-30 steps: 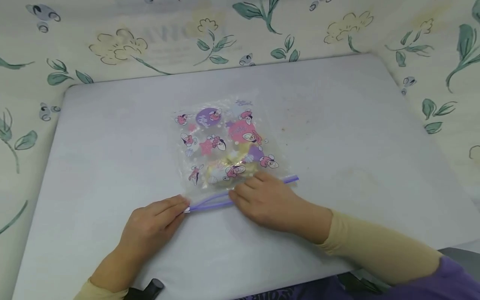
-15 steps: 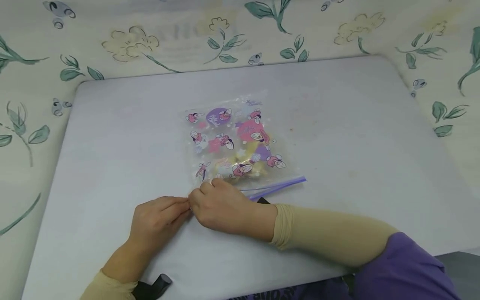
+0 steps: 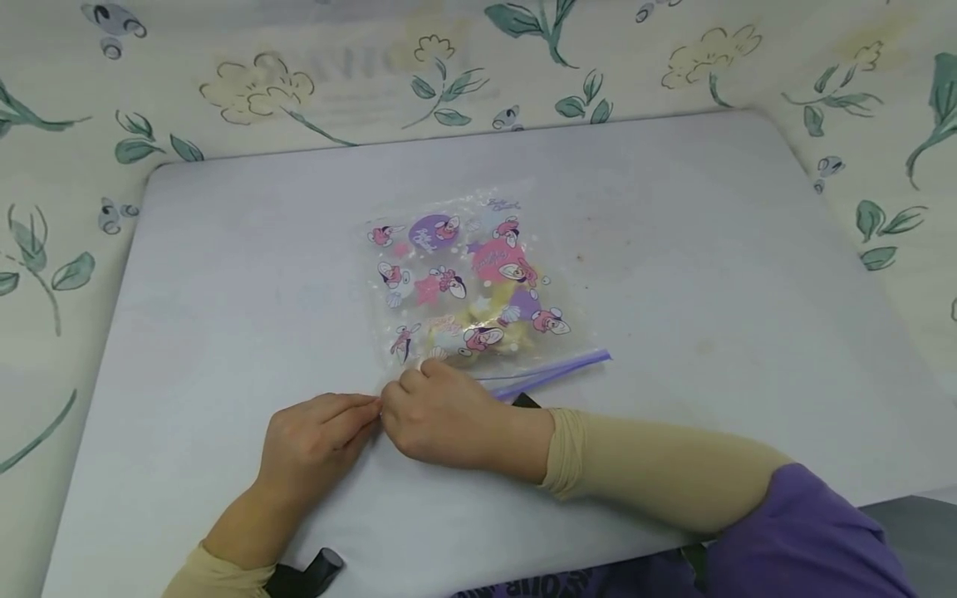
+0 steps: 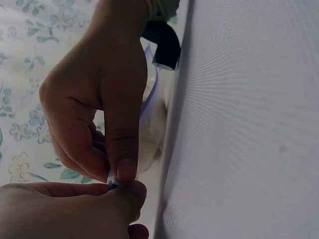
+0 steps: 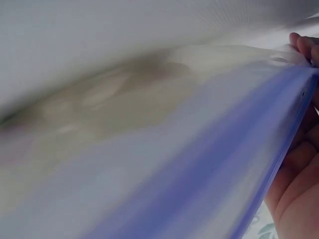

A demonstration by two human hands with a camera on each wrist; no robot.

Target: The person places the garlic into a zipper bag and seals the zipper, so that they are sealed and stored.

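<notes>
A clear zip bag (image 3: 419, 278) printed with pink and purple cartoon figures lies flat on the table. Something yellowish (image 3: 489, 307) shows through its plastic; its kind cannot be made out. The purple zip strip (image 3: 557, 374) runs along the near edge, its two sides parted toward the right. At the strip's left end my left hand (image 3: 314, 440) pinches the bag's corner. My right hand (image 3: 441, 415) pinches the same corner, fingertips against those of the left. In the left wrist view, a small bit of the blue-purple strip (image 4: 114, 184) peeks out between both hands' fingertips.
The white table (image 3: 710, 274) extends around the bag on all sides. A floral cloth (image 3: 359, 75) hangs behind it and at the sides. Near the left wrist is a black camera mount (image 3: 321, 569); a black piece (image 3: 526, 401) shows by the right wrist.
Over the last second my right hand has slid left along the zip strip, from about its middle to the left hand. The left hand has stayed at its corner.
</notes>
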